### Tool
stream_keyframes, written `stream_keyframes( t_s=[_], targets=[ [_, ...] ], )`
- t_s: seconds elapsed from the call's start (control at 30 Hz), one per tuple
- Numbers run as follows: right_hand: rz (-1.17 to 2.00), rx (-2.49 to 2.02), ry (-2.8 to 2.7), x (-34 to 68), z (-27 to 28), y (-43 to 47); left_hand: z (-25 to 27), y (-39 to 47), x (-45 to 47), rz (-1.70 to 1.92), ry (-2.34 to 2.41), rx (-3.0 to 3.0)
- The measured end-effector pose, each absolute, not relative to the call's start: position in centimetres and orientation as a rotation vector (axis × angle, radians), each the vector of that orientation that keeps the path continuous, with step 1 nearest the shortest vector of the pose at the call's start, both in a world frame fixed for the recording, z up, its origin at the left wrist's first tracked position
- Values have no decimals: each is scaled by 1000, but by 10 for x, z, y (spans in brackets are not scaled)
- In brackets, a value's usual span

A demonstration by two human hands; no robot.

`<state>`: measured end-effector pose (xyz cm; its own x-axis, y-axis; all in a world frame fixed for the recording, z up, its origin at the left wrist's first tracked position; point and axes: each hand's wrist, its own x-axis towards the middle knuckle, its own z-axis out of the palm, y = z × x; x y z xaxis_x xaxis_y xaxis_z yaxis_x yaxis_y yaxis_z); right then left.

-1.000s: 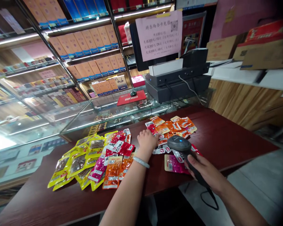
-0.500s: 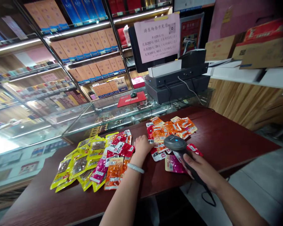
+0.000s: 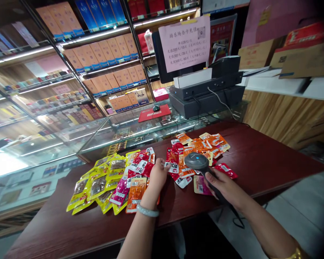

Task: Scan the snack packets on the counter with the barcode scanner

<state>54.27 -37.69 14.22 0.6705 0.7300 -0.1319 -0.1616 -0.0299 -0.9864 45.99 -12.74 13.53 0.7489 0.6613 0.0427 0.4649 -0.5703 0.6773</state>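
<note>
My left hand (image 3: 158, 174), with a pale bangle on its wrist, pinches the edge of a red snack packet (image 3: 172, 157) at the left side of the right-hand pile. My right hand (image 3: 223, 185) is wrapped round the handle of a black barcode scanner (image 3: 197, 162). The scanner's head hangs over orange packets (image 3: 201, 144), hiding some of them. Below it lies a purple packet (image 3: 201, 185), partly covered by the scanner and hand. Left of my left hand is another pile, with yellow packets (image 3: 98, 185), a purple packet (image 3: 120, 190) and an orange packet (image 3: 136, 192).
The packets lie on a dark red-brown table (image 3: 270, 158). Behind it are a glass counter (image 3: 118, 126), a red mouse pad (image 3: 153, 114), and a monitor (image 3: 162, 72) above a cash drawer (image 3: 183, 106). Cardboard boxes (image 3: 299, 63) stand at right. The scanner's cable (image 3: 239, 223) hangs past the table edge.
My left hand has drawn back leftward from the right-hand pile, with the red packet at its fingertips. The scanner has shifted slightly left over the packets. The view has moved a little.
</note>
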Motion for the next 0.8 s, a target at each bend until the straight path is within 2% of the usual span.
stream_keyframes(
  t_s=[0.17,0.4,0.6,0.8],
  targets=[
    [766,-1492,-594,539,144,-372,136,-127,456,446,904,2290],
    [761,-1450,-569,538,140,-375,129,-120,459,546,684,1705],
    [725,-1445,-511,537,144,-380,130,-123,456,632,611,1833],
    [755,-1454,-532,534,144,-380,124,-122,460,672,661,1659]
  ],
)
